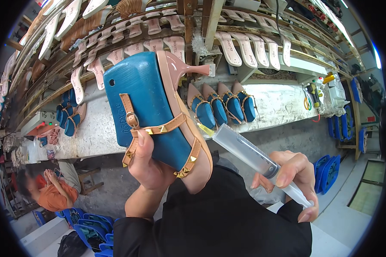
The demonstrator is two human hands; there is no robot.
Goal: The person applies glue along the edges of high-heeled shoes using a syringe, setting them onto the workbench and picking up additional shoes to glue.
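Observation:
My left hand [149,169] grips a high-heeled shoe [176,92] by its studded straps and the blue shoe last inside it. The shoe is turned on its side, with its pink heel pointing right and its toe toward me. A buckle and gold pyramid studs sit on the tan straps, which cross the blue last [143,79]. In my right hand [298,169] is a clear plastic syringe [246,150], its plunger end against my fingers. The syringe's yellowish tip [206,129] is close to the sole edge; whether it touches cannot be made out.
Behind stands a pale workbench [270,100] bearing a row of pointed shoes on blue lasts [225,107]. Pink insoles [255,49] line the wooden racks above. At left, a person in an orange top [58,195] sits. Blue bins [92,229] stand at lower left, others [328,171] at right.

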